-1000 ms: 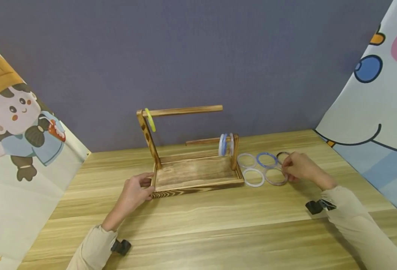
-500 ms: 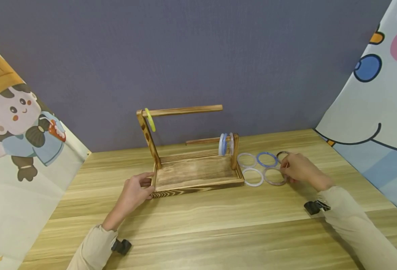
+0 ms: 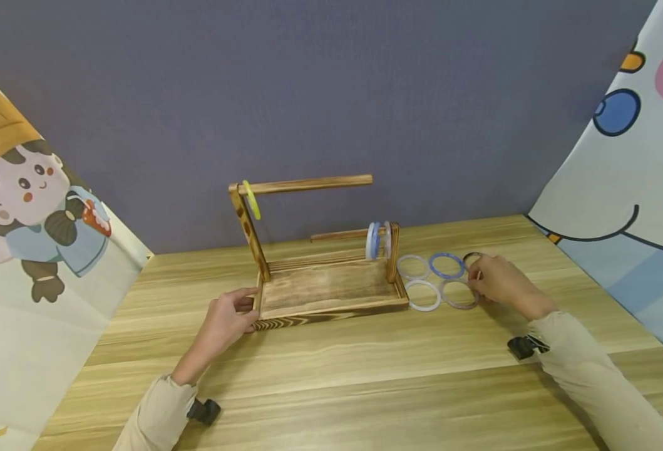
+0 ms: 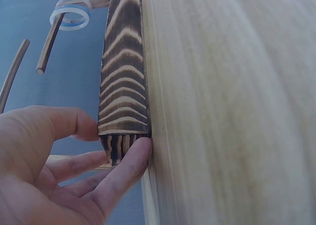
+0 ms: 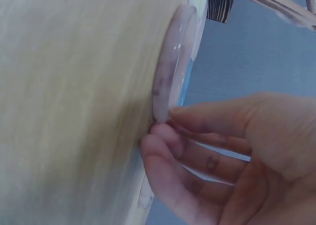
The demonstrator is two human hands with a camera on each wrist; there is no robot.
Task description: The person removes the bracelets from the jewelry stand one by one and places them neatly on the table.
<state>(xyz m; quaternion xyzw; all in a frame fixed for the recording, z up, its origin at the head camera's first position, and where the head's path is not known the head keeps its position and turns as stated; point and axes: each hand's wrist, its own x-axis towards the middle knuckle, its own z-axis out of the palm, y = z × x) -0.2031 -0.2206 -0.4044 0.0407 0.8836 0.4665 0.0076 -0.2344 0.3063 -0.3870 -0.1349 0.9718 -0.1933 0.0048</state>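
My left hand [image 3: 226, 316] grips the left end of a wooden bangle rack [image 3: 331, 315], thumb above and fingertips against the end in the left wrist view. At the right, my right hand [image 3: 497, 282] pinches the near edge of a translucent pinkish-brown bangle [image 5: 165, 71], which lies on the table in the head view. A yellow bangle [image 3: 251, 200] hangs on the upper rod. On the lower rod hang a white bangle [image 3: 369, 242], a blue one and a pale lilac one.
Beside the rack lie a blue bangle [image 3: 446, 255], a white bangle [image 3: 424, 309], a pale lilac bangle [image 3: 413, 279] and a dark bangle [image 3: 471, 254], partly hidden by the right hand. A grey wall [image 3: 320, 94] rises behind the wooden table [image 3: 320, 382].
The right hand has shifted slightly left along the pinkish-brown bangle's edge, and that bangle has barely moved. The left hand and the rack stay where they were.
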